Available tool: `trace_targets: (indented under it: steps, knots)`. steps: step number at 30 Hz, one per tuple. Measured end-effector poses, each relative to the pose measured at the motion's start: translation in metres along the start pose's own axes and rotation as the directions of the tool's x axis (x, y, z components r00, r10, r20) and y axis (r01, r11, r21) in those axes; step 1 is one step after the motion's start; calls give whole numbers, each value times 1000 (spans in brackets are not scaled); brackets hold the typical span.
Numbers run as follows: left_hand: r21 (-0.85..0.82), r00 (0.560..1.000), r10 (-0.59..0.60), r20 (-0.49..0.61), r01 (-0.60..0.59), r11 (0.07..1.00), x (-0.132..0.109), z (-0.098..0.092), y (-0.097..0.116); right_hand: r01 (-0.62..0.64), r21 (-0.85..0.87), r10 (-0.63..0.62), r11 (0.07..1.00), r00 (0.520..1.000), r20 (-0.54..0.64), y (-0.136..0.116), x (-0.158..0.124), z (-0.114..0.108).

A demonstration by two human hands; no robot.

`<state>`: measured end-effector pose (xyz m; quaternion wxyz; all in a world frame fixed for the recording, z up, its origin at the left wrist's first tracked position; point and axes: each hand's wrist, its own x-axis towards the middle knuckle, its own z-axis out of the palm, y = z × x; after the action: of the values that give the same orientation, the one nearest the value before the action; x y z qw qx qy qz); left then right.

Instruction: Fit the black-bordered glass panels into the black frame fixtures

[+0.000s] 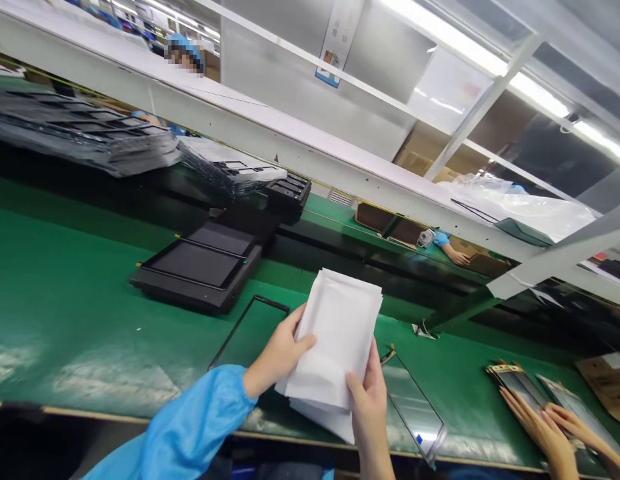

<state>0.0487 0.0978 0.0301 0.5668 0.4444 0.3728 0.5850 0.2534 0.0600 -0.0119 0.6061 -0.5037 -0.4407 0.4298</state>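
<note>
A stack of white, paper-like sheets or sleeves (340,333) is held up over the green bench. My left hand (283,343) grips its left edge, thumb on top. On the lower right side, my right hand (369,387) closes around the same stack with its thumb on the front. More white sheets (325,419) lie beneath, partly hidden. Behind my left hand is a clear panel with a black border (234,332). Another black-edged glass panel (415,400), with an orange tab and a blue mark, lies right of my right hand.
Dark panels (203,257) rest on a black tray stack (215,300) at left. Behind are stacked plastic trays (115,143) under a long white shelf (290,143). A co-worker's hands (545,427) touch panels at right, near a cardboard box (607,383). A slanted post (555,260) rises at right.
</note>
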Motion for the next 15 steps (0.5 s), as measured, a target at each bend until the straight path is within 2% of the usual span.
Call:
trace_targets:
  steps: [4, 8, 12, 15]
  knots:
    - [189, 998, 67, 10, -68, 980, -8, -38, 29, -4, 45, -2, 999, 990, 139, -8, 2, 45]
    - [238, 991, 102, -88, -78, 968, -19, -74, 28, 24, 68, -38, 997, 978, 206, 0, 5, 89]
    - [225, 985, 114, -130, -82, 971, -25, -102, 18, 80, 79, -98, 994, 959, 266, 16, 8, 109]
    - [182, 975, 175, -135, -149, 972, -28, -110, 17, 128, 166, -172, 978, 944, 283, 18, 9, 113]
